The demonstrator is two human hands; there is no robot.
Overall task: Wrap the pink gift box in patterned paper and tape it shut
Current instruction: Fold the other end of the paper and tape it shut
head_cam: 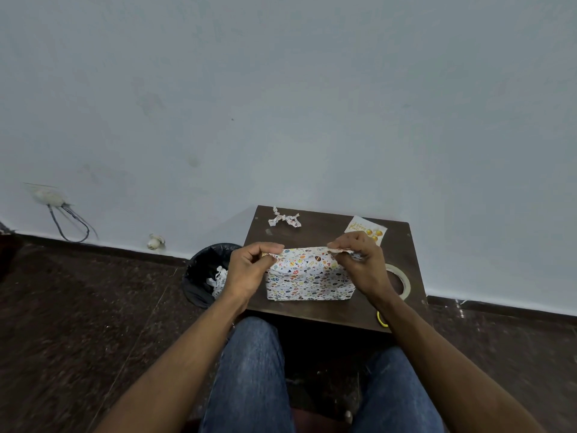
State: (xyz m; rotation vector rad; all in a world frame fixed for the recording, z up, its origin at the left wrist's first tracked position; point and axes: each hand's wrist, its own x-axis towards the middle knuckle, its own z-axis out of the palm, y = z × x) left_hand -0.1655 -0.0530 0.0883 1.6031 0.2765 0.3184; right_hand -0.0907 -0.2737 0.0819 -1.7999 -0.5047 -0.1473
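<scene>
Seeing left hand point(249, 266) and right hand point(359, 260) pinching top corners of paper point(307, 278) at table point(324, 310) centre; tape point(401, 281) lying by right edge.

Matt printed paper point(307, 276) over the box, dark wood-look table point(331, 229), glossy tape roll point(402, 278).

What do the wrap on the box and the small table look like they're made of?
Patterned paper: thin matte printed paper, judging by its sharp creases and the crumpled top edge that the left hand and right hand pinch. Table: seems to be dark brown wood or wood-look laminate with a dull finish; which of the two cannot be told.
</scene>
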